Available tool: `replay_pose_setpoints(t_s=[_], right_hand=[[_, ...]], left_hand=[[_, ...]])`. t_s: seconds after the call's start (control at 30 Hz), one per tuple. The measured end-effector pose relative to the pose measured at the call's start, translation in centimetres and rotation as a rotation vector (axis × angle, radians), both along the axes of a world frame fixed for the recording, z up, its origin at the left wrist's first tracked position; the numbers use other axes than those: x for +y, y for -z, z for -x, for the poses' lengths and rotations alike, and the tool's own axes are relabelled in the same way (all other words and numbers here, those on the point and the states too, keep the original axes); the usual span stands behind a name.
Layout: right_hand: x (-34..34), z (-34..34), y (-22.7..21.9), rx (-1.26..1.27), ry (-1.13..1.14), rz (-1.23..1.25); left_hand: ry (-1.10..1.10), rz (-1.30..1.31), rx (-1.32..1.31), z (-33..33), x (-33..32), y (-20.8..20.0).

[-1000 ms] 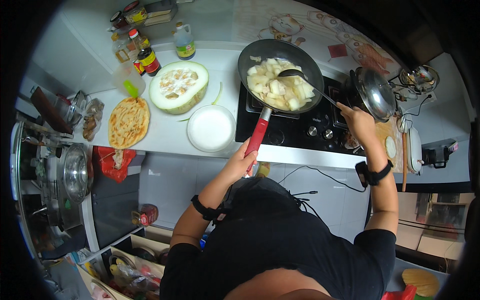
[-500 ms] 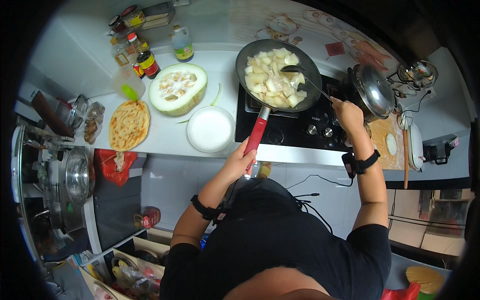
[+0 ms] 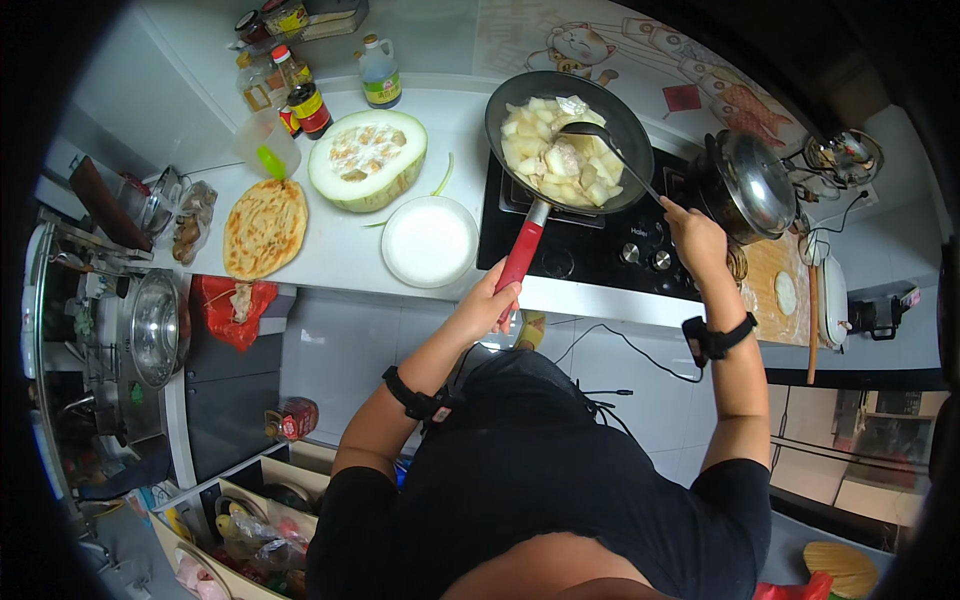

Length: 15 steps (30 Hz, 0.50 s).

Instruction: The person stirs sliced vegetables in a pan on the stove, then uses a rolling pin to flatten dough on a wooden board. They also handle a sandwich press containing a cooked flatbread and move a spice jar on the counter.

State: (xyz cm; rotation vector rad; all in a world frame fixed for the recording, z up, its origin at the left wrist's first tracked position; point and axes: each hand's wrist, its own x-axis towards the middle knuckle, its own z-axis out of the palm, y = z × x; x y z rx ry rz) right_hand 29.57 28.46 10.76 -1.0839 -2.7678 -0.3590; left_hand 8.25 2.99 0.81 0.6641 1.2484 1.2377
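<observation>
The left hand (image 3: 488, 303) is wrapped round the red handle (image 3: 521, 255) of the pan (image 3: 635, 140), which is over the stove (image 3: 600, 262). The right hand (image 3: 697, 240) is closed on the end of the ladle (image 3: 585, 128), its dark bowl in among the pale chunks (image 3: 550, 165). I'd hold the pan firmly against swivelling and slide the ladle low, turning the chunks gently rather than mashing them.
</observation>
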Motion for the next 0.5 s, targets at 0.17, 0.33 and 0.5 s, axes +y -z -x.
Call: replay_pose_setpoints(t_s=[0.17,0.33,0.5], right_hand=[[-0.8,0.4,1.4,0.069,0.006,0.004],[-1.9,-2.0,2.6,0.277,0.02,0.0],[-2.8,-2.6,5.9,0.373,0.169,0.079]], left_hand=[[0.038,-0.013,0.02,0.4,0.0,0.4],[-0.029,0.033,0.042,0.3,-0.4,1.1],[-0.118,0.032,0.183,1.7,-2.2,1.6]])
